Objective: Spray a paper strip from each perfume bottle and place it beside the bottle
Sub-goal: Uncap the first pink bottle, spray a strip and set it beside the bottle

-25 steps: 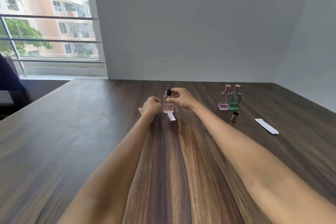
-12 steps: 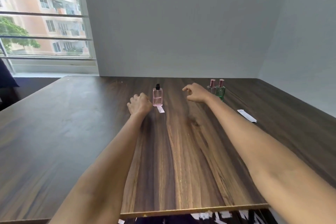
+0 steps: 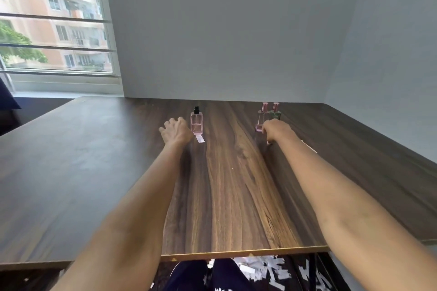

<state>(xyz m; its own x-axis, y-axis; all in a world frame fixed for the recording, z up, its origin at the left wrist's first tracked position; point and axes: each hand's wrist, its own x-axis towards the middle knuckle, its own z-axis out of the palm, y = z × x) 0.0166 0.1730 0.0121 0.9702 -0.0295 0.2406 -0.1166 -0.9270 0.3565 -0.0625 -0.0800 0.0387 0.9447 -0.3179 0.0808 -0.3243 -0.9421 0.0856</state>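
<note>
A square pink perfume bottle (image 3: 196, 123) with a bare black sprayer stands uncapped at mid-table. A white paper strip (image 3: 200, 138) lies on the wood right in front of it. My left hand (image 3: 176, 131) rests just left of this bottle, fingers curled, holding nothing. To the right stand a capped pink bottle (image 3: 261, 117) and a capped green bottle (image 3: 275, 112), side by side. My right hand (image 3: 276, 130) reaches down in front of them, fingers bent toward the table. It covers whatever lies beneath it.
A sliver of the white paper strip stack (image 3: 308, 147) shows behind my right forearm. The wooden table (image 3: 224, 196) ends at its near edge over my lap. A grey wall runs along the far and right edges, and a window stands at the left.
My right hand let go of the uncapped pink bottle and moved right, down in front of the pink and green bottles. My left hand stayed beside the bottle and strip.
</note>
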